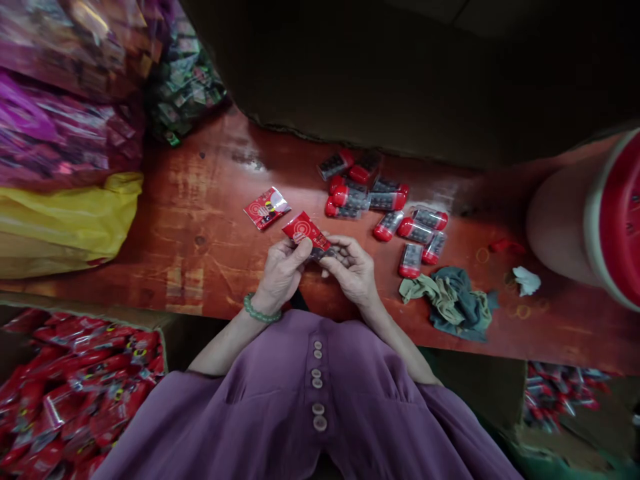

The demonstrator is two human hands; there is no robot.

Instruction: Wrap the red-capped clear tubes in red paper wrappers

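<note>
Just above the near edge of the bench [185, 223], between the two hands, is a red packet [306, 230] with a dark lower end. The left hand [280, 273], a green bracelet [263, 311] at its wrist, pinches the packet's lower left side under the thumb; the right hand [357, 275] pinches around the dark end, thumb and fingers drawn together. White rings are printed on the packet, with lettering too small to read.

Just beyond the left hand lies a red wrapper [267, 208], also ringed, with a patch of yellow and black; its writing cannot be made out. Beyond the right hand, red-and-black tubes [415, 230] lie in a loose cluster. Nearer the front edge is a crumpled rag [457, 303], then rubber bands [483, 255], a red scrap [507, 246] and a white scrap [527, 281] before a bucket [560, 213], whose red lid [625, 220] bears marks cut off by the frame.

A dark carton [350, 80] covers the bench's far side. Stuffed bags [65, 140] and a yellow bag [75, 217] crowd the left end. Below, a box [185, 333] of red packs [85, 393] stands left; a box [555, 443] of similar tubes stands right.
</note>
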